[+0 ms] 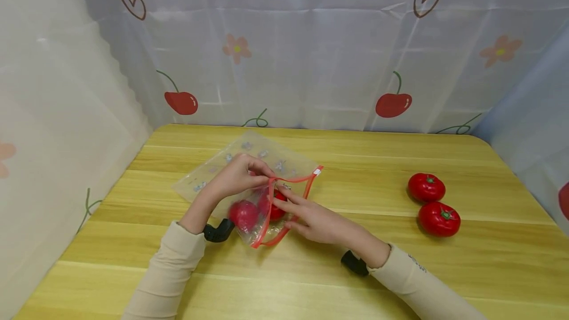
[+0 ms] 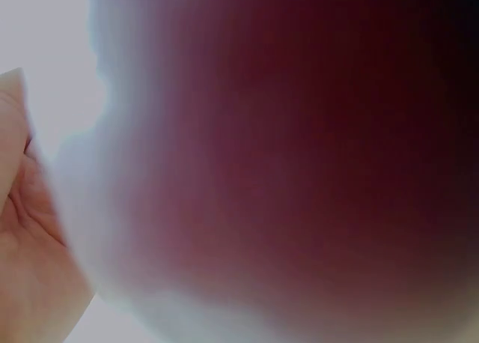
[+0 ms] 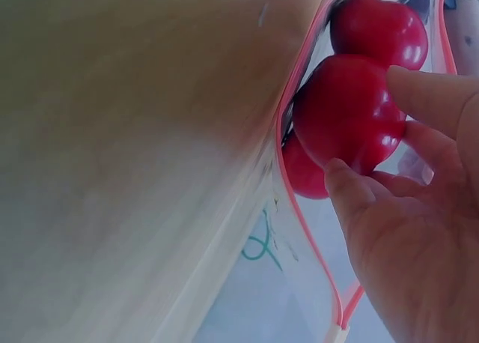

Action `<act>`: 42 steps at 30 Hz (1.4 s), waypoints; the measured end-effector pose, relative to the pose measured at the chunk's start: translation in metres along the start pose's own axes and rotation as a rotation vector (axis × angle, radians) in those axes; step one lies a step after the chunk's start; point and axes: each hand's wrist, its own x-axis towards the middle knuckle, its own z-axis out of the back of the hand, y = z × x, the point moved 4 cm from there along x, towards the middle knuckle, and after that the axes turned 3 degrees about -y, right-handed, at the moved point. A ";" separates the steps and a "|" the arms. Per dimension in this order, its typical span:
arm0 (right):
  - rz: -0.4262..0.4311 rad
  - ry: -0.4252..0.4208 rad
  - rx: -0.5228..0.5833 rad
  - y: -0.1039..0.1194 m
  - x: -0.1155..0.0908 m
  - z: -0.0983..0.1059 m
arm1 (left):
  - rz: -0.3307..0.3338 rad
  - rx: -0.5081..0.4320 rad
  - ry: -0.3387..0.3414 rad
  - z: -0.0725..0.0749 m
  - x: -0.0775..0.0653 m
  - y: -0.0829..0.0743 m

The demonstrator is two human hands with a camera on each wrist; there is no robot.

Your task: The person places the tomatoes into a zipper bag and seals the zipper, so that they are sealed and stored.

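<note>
A clear zip bag with a red zip edge lies on the table, its mouth held apart toward the right. At the upper rim of the mouth, my left hand pinches the bag's edge between thumb and fingers. My right hand reaches into the mouth, thumb and fingers round a red tomato. Two more tomatoes sit deeper in the bag; one shows above the held tomato in the right wrist view, the other partly hidden behind it. Blurred bag and dark red fill most of the left wrist view.
Two red tomatoes lie touching on the right side of the wooden table. A white slider sits at the far corner of the bag's zip. A printed curtain hangs behind the table and at both sides.
</note>
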 end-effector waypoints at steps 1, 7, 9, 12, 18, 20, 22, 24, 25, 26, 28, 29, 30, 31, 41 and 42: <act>-0.003 0.007 -0.001 0.000 0.000 0.000 | -0.001 0.000 0.001 0.000 0.000 0.000; -0.027 0.015 0.014 0.000 -0.002 0.002 | 0.002 -0.001 -0.001 0.000 0.000 0.000; -0.033 0.010 0.008 0.000 -0.003 0.002 | 0.005 -0.002 -0.003 0.000 0.000 0.000; -0.044 0.002 -0.003 0.000 -0.005 0.004 | 0.006 -0.002 -0.005 0.000 0.000 0.000; -0.065 0.011 -0.008 0.003 -0.012 0.009 | 0.004 -0.012 -0.007 0.000 0.000 0.000; -0.076 0.010 -0.004 0.004 -0.016 0.012 | 0.010 -0.014 -0.008 0.000 0.001 0.000; -0.091 0.006 0.003 0.005 -0.021 0.016 | 0.014 -0.015 -0.010 0.000 0.001 0.000; -0.108 -0.001 0.006 0.006 -0.027 0.021 | 0.015 -0.016 -0.011 0.000 0.001 0.000; -0.118 -0.006 0.006 0.005 -0.030 0.024 | 0.015 -0.014 -0.012 0.000 0.001 0.000; -0.128 -0.011 0.007 0.005 -0.034 0.027 | 0.015 -0.012 -0.014 0.000 0.001 0.000; -0.148 -0.025 0.007 0.003 -0.042 0.033 | 0.011 -0.010 -0.016 0.000 0.001 0.000; -0.152 -0.036 0.001 0.002 -0.046 0.036 | 0.012 -0.007 -0.018 -0.001 0.000 0.000; -0.157 -0.051 -0.005 0.001 -0.051 0.039 | 0.012 -0.007 -0.018 -0.001 0.000 0.000; -0.164 -0.066 -0.016 -0.001 -0.055 0.043 | 0.014 -0.007 -0.020 -0.001 0.000 0.000; -0.276 -0.190 -0.088 -0.016 -0.110 0.083 | 0.017 0.007 -0.024 -0.001 0.000 -0.002; -0.283 -0.206 -0.102 -0.017 -0.116 0.087 | 0.019 0.006 -0.022 -0.001 0.000 -0.002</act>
